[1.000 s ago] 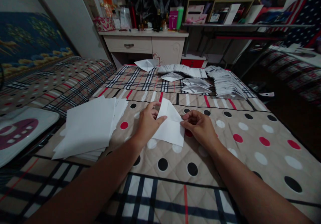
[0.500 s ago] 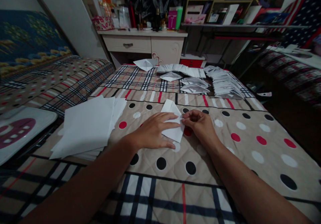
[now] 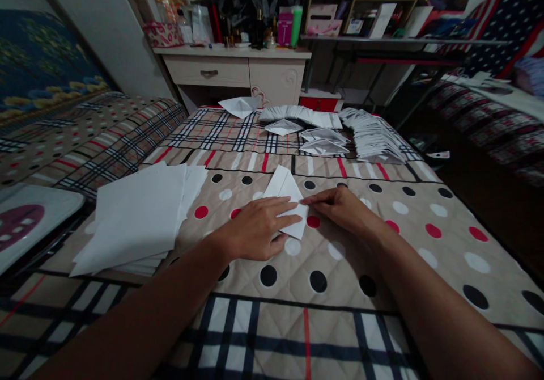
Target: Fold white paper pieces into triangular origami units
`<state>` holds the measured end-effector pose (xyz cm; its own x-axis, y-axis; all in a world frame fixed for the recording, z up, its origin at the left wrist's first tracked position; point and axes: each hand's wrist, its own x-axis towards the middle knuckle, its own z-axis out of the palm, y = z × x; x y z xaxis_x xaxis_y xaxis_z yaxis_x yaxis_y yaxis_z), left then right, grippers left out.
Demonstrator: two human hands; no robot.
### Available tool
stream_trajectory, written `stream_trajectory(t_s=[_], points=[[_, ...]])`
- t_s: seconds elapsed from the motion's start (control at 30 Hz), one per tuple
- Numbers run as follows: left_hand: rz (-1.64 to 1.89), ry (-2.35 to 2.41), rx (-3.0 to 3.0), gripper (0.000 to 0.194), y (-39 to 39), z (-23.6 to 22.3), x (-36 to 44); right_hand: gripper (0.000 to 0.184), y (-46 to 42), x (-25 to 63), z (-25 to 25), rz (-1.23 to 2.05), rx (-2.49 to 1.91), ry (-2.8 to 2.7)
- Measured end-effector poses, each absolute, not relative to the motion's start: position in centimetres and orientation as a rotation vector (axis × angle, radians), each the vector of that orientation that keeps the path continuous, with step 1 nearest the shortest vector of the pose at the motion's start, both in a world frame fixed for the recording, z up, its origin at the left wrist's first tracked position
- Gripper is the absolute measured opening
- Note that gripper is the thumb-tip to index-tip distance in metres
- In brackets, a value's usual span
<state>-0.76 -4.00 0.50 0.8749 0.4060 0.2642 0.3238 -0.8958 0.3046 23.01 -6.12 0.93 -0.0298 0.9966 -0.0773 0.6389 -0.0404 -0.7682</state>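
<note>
A folded sheet of white paper (image 3: 284,184), pointed at its far end, lies on the quilt in front of me. My left hand (image 3: 259,227) rests palm down across its left and near part, fingers stretched and slightly apart, covering some of it. At the paper's right edge is my right hand (image 3: 335,204), its index finger and thumb closed together there and the other fingers curled under. To the left sits a stack of white paper sheets (image 3: 138,210), loosely squared.
Along the quilt's far end are folded paper pieces (image 3: 325,146), a long row of packed ones (image 3: 376,136) and a single folded one (image 3: 240,106). A white item with a purple print (image 3: 63,204) lies at the left. Beyond stands a white dresser (image 3: 208,62).
My right hand has straightened its index finger along the paper's right edge. My left fingers have drawn slightly closer together. The whole view has shifted a little.
</note>
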Motion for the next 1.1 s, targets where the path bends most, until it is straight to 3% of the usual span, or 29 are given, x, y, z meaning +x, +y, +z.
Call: stream_trajectory(t_s=[0.23, 0.5, 0.93, 1.1], points=[[0.563, 0.466, 3.017, 0.029, -3.8, -0.2, -0.1, 0.027, -5.7, 23.3, 0.8, 0.954, -1.729, -1.714], [0.611, 0.480, 3.008, 0.027, -3.6, -0.3, 0.0, 0.021, -5.3, 23.2, -0.2, 0.962, -1.780, -1.612], [0.900, 0.715, 2.529, 0.015, -2.9, -1.4, 0.4, 0.019, -5.3, 22.9, 0.3, 1.033, -1.754, -1.533], [0.849, 0.949, 2.397, 0.016, -2.8, -1.1, 0.7, 0.020, -5.3, 23.0, 0.3, 1.007, -1.784, -1.555]])
